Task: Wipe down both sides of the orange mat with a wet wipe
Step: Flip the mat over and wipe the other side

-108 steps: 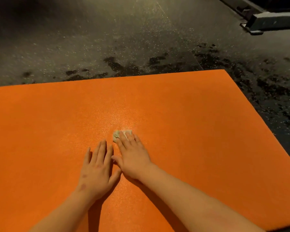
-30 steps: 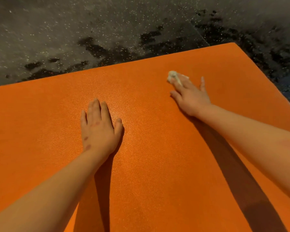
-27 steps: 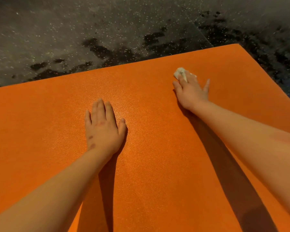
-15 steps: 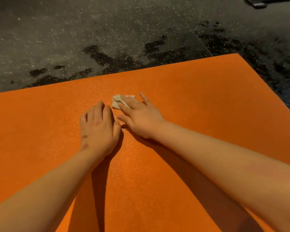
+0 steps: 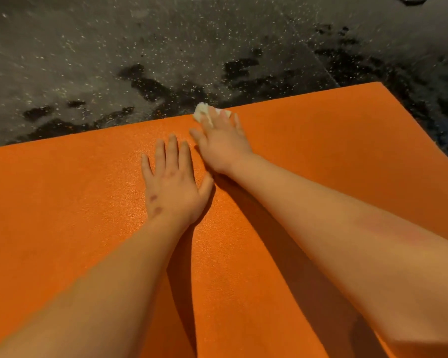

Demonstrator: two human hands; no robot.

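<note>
Wipe [image 5: 201, 111] is pressed at the mat's [image 5: 321, 151] far edge under flat right hand [image 5: 224, 144]; left hand [image 5: 172, 183] is laid flat, fingers straight, nothing held.

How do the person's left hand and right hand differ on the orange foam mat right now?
The left hand lies flat on the bare orange foam mat and holds nothing; the right hand presses a small white wet wipe under its fingers. The left hand rests nearer the person; the right hand reaches to the mat's far edge. Both are palm down with straight fingers.
</note>
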